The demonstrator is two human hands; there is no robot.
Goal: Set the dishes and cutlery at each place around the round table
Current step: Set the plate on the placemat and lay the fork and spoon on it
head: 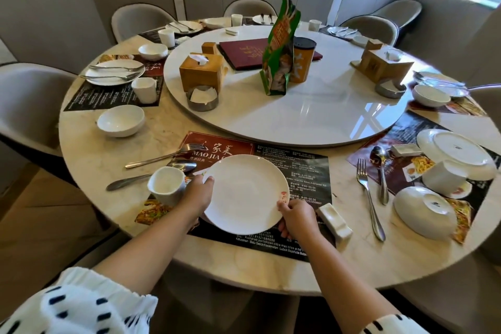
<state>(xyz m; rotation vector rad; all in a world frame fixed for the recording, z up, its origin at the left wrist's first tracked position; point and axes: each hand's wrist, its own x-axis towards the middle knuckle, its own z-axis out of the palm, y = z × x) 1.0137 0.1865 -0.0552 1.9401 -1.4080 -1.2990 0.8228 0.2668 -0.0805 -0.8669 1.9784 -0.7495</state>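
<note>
Marble tabletop (89, 149) ringed by grey chairs, with a white plate (244, 192) held over the nearest placemat (298, 168).

Head view: both hands grip the plate by its rim. The left hand (198, 195) has its thumb on top at the left edge, and the right hand (296, 218) curls its fingers round the near right edge. A white cup (166, 184) stands just left of the left hand, with a spoon (151, 176) and fork (162, 156) lying beyond it. A white chopstick rest (334, 221) lies just right of the right hand. The white turntable (298, 116) fills the table's centre.
</note>
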